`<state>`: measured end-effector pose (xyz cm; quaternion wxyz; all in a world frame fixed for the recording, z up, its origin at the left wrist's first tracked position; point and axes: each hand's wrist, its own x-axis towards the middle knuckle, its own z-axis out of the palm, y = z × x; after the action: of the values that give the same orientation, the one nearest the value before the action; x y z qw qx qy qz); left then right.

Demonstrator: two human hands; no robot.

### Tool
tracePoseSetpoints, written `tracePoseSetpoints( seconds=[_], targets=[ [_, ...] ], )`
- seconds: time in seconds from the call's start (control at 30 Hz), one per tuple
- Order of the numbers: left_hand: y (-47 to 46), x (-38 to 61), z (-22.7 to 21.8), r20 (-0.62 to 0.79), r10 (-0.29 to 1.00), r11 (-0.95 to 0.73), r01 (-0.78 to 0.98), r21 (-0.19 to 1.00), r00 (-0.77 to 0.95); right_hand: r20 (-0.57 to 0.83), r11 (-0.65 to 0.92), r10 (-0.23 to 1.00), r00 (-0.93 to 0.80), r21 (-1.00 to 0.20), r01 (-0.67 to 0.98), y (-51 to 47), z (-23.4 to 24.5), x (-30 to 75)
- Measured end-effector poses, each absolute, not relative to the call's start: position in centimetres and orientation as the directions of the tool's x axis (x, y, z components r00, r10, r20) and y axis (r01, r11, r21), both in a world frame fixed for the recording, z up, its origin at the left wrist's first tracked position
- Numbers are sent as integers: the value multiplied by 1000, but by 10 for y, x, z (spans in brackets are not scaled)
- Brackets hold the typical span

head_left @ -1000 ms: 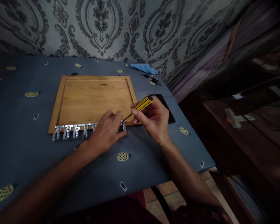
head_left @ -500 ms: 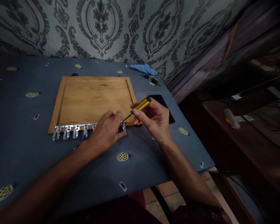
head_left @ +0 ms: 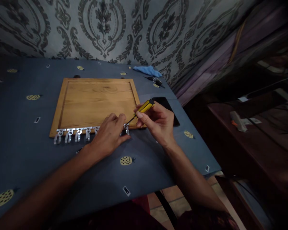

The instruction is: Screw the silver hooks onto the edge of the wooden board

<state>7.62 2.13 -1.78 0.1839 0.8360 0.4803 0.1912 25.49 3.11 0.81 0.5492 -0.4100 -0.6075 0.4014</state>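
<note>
A shiny metal hook rail point(head_left: 73, 132) lies along the near edge of a raised-rim wooden board point(head_left: 96, 102) on the blue patterned bench point(head_left: 26, 153). Its right part is hidden under the left hand point(head_left: 109, 134), whose fingers pinch the last hook. The right hand point(head_left: 158, 123) has its fingers closed on a yellow-and-black screwdriver point(head_left: 144, 108), its thin tip at that hook. Just behind is a dark slab point(head_left: 169, 107), hard to make out.

We see a table point(head_left: 26, 153) under a dark blue cover printed with yellow pineapples. At its far edge lies a crumpled blue rag point(head_left: 147, 70), with a bunch of keys point(head_left: 156, 81) just beside it. Nearer lies a black phone point(head_left: 168, 105). Behind stands a grey patterned wall point(head_left: 100, 25).
</note>
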Motion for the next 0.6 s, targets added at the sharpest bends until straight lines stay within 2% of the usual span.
tracePoseSetpoints(
  seconds=[0.23,0.6],
  targets=[
    [20,76,-19,146,877,-467,741,483,458,475,465,871,127,-880,101,29,6,249],
    [19,77,-19,158,872,-475,725,499,462,443,432,895,56,-891,142,30,4,250]
  ],
)
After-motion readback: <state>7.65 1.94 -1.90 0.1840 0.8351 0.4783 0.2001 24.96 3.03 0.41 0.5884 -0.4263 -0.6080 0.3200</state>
